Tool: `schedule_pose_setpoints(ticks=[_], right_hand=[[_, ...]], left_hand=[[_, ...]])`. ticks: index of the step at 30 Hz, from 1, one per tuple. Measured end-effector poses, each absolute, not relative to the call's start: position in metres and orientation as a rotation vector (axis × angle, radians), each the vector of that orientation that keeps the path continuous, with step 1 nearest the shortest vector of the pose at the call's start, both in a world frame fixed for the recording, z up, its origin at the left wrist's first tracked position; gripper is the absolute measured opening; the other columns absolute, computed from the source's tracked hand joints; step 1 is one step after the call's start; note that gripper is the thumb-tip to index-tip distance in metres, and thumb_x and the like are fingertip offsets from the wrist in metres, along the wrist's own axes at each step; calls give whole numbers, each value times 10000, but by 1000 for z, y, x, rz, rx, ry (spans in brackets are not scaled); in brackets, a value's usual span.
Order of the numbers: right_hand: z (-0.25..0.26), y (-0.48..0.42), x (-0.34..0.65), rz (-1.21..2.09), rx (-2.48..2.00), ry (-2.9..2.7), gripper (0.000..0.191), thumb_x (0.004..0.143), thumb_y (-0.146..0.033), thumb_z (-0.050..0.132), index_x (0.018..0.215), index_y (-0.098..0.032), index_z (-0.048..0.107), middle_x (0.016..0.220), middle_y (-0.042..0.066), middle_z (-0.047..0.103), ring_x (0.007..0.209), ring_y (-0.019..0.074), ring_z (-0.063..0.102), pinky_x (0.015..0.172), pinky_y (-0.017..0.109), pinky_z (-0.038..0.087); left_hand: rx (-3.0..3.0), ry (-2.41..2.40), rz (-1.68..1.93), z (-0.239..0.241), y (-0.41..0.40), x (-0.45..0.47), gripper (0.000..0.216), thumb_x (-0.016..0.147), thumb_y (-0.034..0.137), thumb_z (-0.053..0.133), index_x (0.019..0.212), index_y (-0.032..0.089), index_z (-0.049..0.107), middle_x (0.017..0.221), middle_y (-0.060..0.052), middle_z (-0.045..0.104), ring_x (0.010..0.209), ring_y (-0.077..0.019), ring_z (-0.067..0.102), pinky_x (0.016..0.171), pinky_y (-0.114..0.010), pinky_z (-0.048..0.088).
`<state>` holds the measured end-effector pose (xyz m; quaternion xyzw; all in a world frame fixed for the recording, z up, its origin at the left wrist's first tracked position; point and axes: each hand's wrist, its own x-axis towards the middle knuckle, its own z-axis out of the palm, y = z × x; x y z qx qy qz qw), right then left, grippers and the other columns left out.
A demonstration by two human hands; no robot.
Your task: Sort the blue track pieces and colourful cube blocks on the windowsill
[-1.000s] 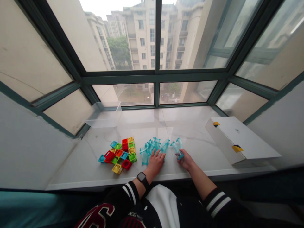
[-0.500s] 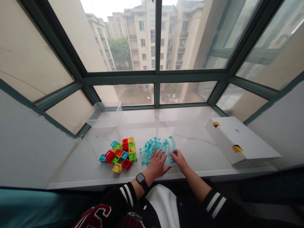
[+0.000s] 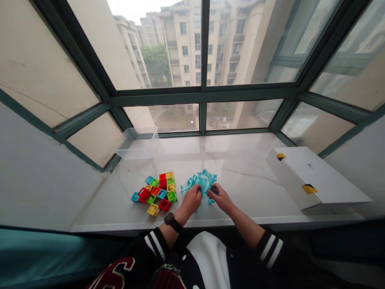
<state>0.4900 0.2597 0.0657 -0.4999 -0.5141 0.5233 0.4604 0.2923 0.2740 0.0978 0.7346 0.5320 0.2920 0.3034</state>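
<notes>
A heap of translucent blue curved plastic pieces (image 3: pixel 205 179) lies on the white marble sill in front of me. My left hand (image 3: pixel 191 199) is closed at its near left side, fingers curled against some of the pieces. From the right, my right hand (image 3: pixel 221 199) closes its thumb and fingers on the heap's near right edge. Parts of the lower pieces are hidden by both hands. To the left of my left hand sits a flat cluster of red, yellow, green and blue square plastic blocks (image 3: pixel 155 191), untouched.
At the back left stands a clear plastic bin (image 3: pixel 138 148). A white box (image 3: pixel 319 174) with yellow-and-black tabs lies on the right. Window frames (image 3: pixel 192 96) rise behind the marble sill (image 3: pixel 246 160), whose front edge runs close to my body.
My left hand went from spread over the blue pieces to curled at their left. My right hand moved inward, and the right-hand pieces are now bunched into a tighter heap. The view shifted slightly.
</notes>
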Motion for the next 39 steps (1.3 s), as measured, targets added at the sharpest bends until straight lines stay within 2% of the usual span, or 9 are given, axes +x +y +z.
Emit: schedule_pose_setpoints(ticks=[2, 4, 8, 14, 22, 28, 33, 37, 39], right_hand=[[65, 262, 488, 1232, -1269, -1279, 544, 793, -726, 755, 982, -252, 564, 872, 11, 674, 844, 224, 676, 781, 372, 593], [67, 264, 490, 1185, -1293, -1330, 515, 797, -699, 766, 986, -253, 589, 876, 11, 676, 860, 225, 662, 808, 365, 579], [73, 265, 499, 1159, -1262, -1467, 433, 836, -620, 758, 1019, -252, 621, 936, 13, 690, 890, 221, 650, 878, 369, 547], [67, 263, 517, 1074, -1332, -1420, 401, 863, -593, 722, 1058, -254, 635, 995, 37, 730, 948, 246, 675, 937, 401, 541], [52, 249, 538, 980, -1520, -1343, 466, 850, -627, 694, 1121, -248, 673, 1093, 75, 753, 993, 274, 698, 965, 426, 543], [57, 262, 542, 914, -1554, -1358, 506, 906, -654, 612, 1197, -243, 663, 1059, 86, 746, 1010, 293, 699, 948, 429, 560], [60, 295, 533, 738, -1522, -1538, 428, 968, -539, 559, 1253, -234, 653, 1146, 107, 698, 1038, 272, 677, 1004, 425, 538], [59, 340, 521, 548, -1568, -1679, 388, 946, -421, 612, 1279, -231, 667, 1284, 139, 625, 1256, 295, 592, 1144, 443, 451], [58, 367, 514, 535, -1663, -1713, 412, 943, -387, 633, 1321, -228, 667, 1324, 147, 596, 1292, 300, 574, 1175, 444, 419]], left_hand=[[1945, 1401, 762, 98, 276, 295, 158, 956, 195, 459, 988, 229, 610, 879, -9, 674, 812, -180, 627, 775, -302, 472], [1932, 1375, 758, 97, 277, 297, 122, 978, 310, 509, 988, 230, 601, 859, 3, 658, 784, -177, 613, 752, -299, 463], [1876, 1354, 739, 92, 277, 294, 307, 988, 510, 530, 878, 224, 554, 716, 38, 573, 657, -156, 536, 660, -283, 412], [1999, 1436, 648, 82, 269, 287, 248, 1000, 437, 542, 869, 233, 590, 715, 11, 620, 658, -180, 594, 642, -288, 415], [2271, 1539, 431, 69, 260, 291, 175, 979, 407, 632, 1016, 240, 668, 867, -86, 757, 796, -298, 740, 665, -353, 491], [2366, 1426, 593, 62, 251, 280, 194, 990, 342, 581, 1152, 268, 659, 1008, -95, 766, 930, -295, 736, 769, -385, 549], [2411, 1385, 687, 66, 241, 266, 244, 1016, 393, 537, 1174, 257, 663, 1043, -107, 729, 997, -297, 696, 889, -440, 562], [2420, 1465, 811, 60, 232, 252, 323, 994, 398, 591, 1281, 254, 633, 1259, -139, 674, 1191, -321, 634, 1061, -521, 504], [2414, 1530, 847, 52, 228, 246, 416, 979, 407, 621, 1363, 250, 590, 1398, -156, 609, 1331, -341, 564, 1144, -554, 451]])
